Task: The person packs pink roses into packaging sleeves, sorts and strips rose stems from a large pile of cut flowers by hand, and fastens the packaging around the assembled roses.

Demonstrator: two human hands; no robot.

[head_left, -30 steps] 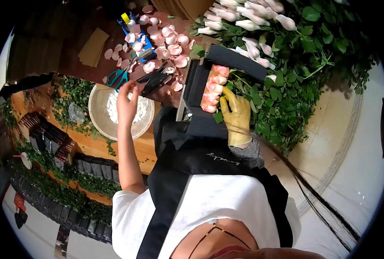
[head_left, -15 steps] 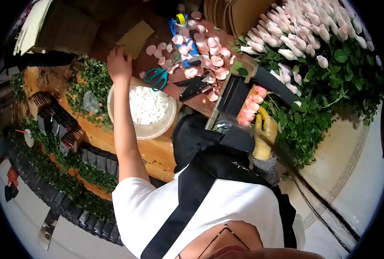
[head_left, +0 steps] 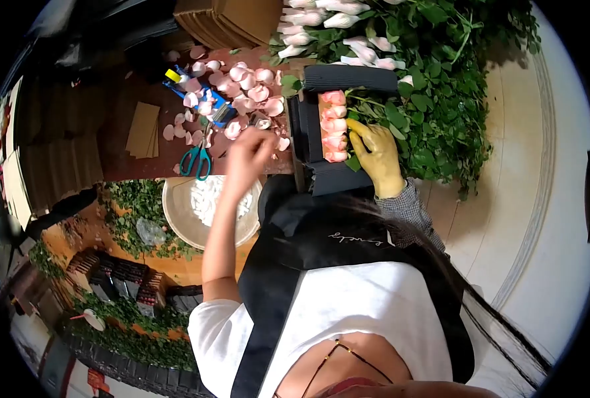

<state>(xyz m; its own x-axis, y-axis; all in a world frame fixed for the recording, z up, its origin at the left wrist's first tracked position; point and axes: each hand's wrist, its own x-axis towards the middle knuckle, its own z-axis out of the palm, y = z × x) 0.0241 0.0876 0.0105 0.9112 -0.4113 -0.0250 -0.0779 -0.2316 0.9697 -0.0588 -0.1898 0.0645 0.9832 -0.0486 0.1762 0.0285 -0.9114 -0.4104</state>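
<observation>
My left hand, bare and smeared by motion, is over the dark red table among loose pink petals. Its fingers look curled; whether they hold anything is hidden. Teal-handled scissors lie just left of it, near a blue tape dispenser with a yellow core. My right hand, in a yellow glove, has its fingers curled against the side of a row of pink roses. The roses lie on cardboard in a black corrugated holder. Their stems and leaves run off to the right.
A round tub of small white pieces stands below the table edge. Cardboard sheets lie at left, with a cardboard stack behind. Netted pink rosebuds and dense foliage fill the far right.
My left hand has moved right, from the cardboard sheets past the scissors to the petals. The view has turned. My right hand stays beside the row of roses.
</observation>
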